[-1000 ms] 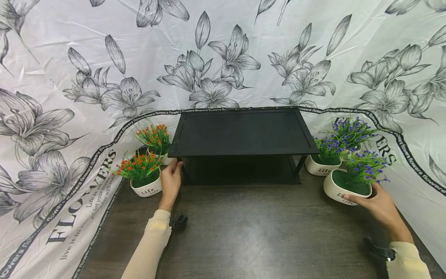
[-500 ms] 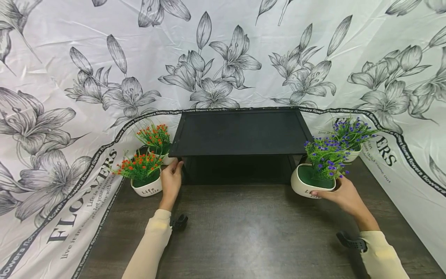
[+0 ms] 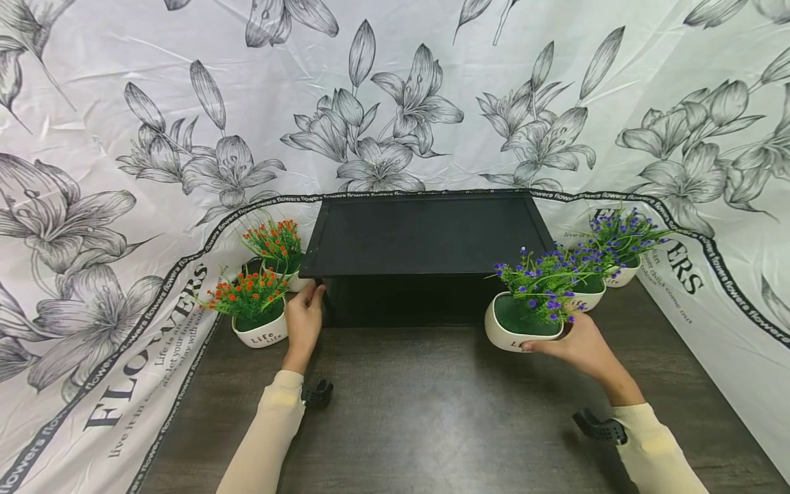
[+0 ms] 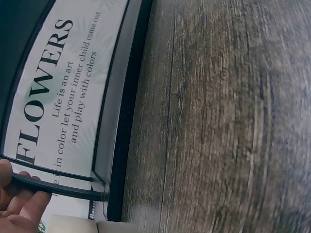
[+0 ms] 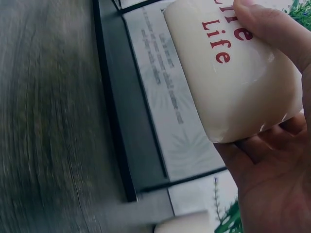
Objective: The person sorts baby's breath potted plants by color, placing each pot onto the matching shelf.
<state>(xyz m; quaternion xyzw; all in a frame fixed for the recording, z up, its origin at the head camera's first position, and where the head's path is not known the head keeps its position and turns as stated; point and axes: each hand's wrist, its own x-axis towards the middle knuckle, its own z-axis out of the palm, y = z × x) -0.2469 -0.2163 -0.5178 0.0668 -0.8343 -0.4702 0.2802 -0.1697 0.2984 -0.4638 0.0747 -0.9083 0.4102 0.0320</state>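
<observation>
My right hand (image 3: 591,348) grips a white pot (image 3: 517,337) lettered "Life", with green grass and purple flowers, in front of the right end of a black two-tier shelf (image 3: 426,237). The right wrist view shows the pot (image 5: 233,82) raised above the tabletop, with the thumb on its lettered side and the fingers beneath. At the shelf's left end, my left hand (image 3: 302,324) holds the front post. Fingers curl round that black post (image 4: 63,188) in the left wrist view. A white pot with orange flowers (image 3: 249,302) stands just left of this hand.
Behind it, near the shelf's left side, is another orange-flowered pot (image 3: 280,250). Two purple-flowered pots stand right of the shelf, one nearer (image 3: 586,298) and one farther (image 3: 623,274). A flower-printed cloth (image 3: 395,103) hangs behind the dark wooden table (image 3: 420,412).
My right hand has carried the purple-flowered pot leftward from the right-hand group to the front of the shelf's right end. The left hand has stayed at the shelf post.
</observation>
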